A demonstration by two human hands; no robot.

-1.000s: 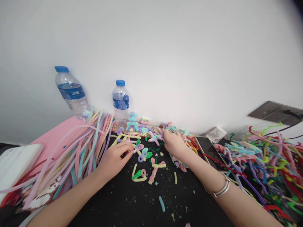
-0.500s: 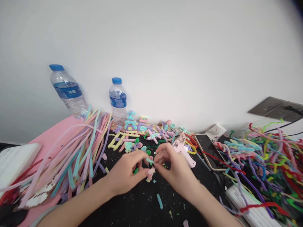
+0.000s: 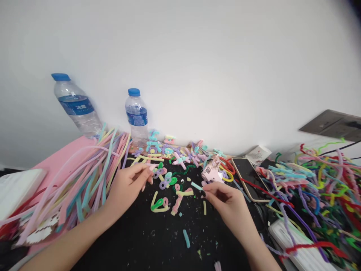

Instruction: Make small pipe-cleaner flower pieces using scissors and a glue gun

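Observation:
My right hand (image 3: 228,199) pinches a short light blue pipe cleaner piece (image 3: 196,186), with a small dark spot by its fingertips. To the left, my left hand (image 3: 128,186) has thumb and fingers closed at the edge of the small pipe cleaner shapes; what they hold, if anything, I cannot make out. Between the hands, a pink and yellow pipe cleaner piece (image 3: 177,201) lies on the black table surface (image 3: 152,241). Beside it rests a bent yellow strip (image 3: 160,210) with a green loop. A purple looped flower (image 3: 165,183) lies just beyond.
A pink glue gun (image 3: 211,173) and a phone (image 3: 249,178) lie right of centre. Two water bottles (image 3: 76,105) stand by the wall. Long pastel pipe cleaners (image 3: 93,169) spread at left; a tangled colourful heap (image 3: 329,184) fills the right. A blue offcut (image 3: 186,238) lies in front.
My hands have moved apart, the left one to the left and away, the right one to the right. The pink and yellow piece has been let go and lies on the table.

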